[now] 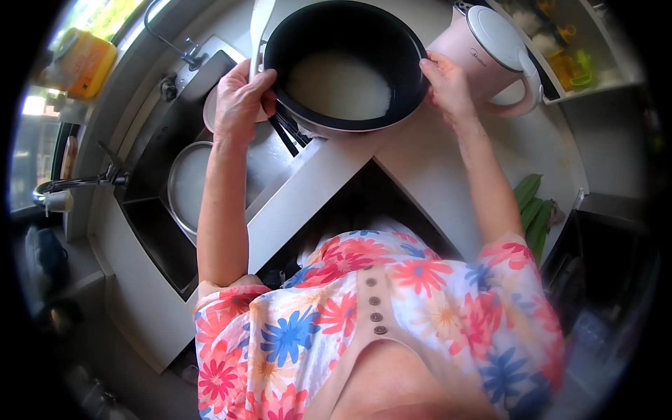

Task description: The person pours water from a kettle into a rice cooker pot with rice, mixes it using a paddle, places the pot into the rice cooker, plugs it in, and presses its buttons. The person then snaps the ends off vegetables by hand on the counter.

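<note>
A black inner pot, like that of a rice cooker, is held over the corner of the counter and the sink edge. Pale, whitish contents, perhaps rice in water, cover its bottom. My left hand grips the left rim, thumb on top, and also clasps a long white utensil that points away from me; its kind is not plain. On the opposite side, my right hand is closed on the rim. Just beyond that hand stands a pink kettle with a white lid.
To the left lies a steel sink with a round pan inside and a faucet beside it. Green pods or vegetables rest on the right counter. A white rack of bottles stands behind the kettle.
</note>
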Available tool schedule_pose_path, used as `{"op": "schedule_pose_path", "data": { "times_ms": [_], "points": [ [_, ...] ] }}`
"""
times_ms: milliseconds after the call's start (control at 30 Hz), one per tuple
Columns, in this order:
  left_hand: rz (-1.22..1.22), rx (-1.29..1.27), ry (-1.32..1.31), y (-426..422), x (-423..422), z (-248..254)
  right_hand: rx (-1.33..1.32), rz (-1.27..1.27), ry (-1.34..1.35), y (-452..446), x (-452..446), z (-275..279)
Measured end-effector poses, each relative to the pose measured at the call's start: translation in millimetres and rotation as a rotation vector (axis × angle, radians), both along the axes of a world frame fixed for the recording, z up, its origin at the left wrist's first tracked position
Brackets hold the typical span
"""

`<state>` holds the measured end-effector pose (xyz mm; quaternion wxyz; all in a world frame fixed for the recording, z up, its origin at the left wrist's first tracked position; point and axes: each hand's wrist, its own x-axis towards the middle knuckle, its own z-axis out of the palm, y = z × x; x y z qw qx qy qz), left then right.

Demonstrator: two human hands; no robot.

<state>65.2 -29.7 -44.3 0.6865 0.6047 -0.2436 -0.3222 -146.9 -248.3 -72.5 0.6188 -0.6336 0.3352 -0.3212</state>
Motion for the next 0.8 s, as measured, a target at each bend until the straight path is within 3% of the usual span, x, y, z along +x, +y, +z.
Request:
{"op": "schedule_pose_path", "data": {
  "times_ms": [33,133,233,400,467,800],
  "points": [
    [-0.013,0.026,-0.001,2.7,-8.5,5.8,-0.021,-0.053,-0.095,0.2,6.6,-2.4],
    [0.054,0.005,0.064,10.6,-2.3,-4.8,0.046,0.083,0.036,3.5,8.9,24.1],
    [0.071,-0.022,0.088,13.5,4.9,-2.3,0.061,0.069,0.001,1.4,18.5,31.9],
    [0.075,-0.068,0.122,15.1,-22.4,12.6,0.168,0.155,-0.114,-19.5,4.2,7.0],
    [0.120,-0.103,0.092,27.9,-18.6,12.8,0.110,0.103,-0.019,8.9,4.9,28.0],
    [0.149,-0.101,-0.005,53.0,-47.6,12.5,0.089,0.194,-0.057,22.4,-17.9,22.8]
  ]
}}
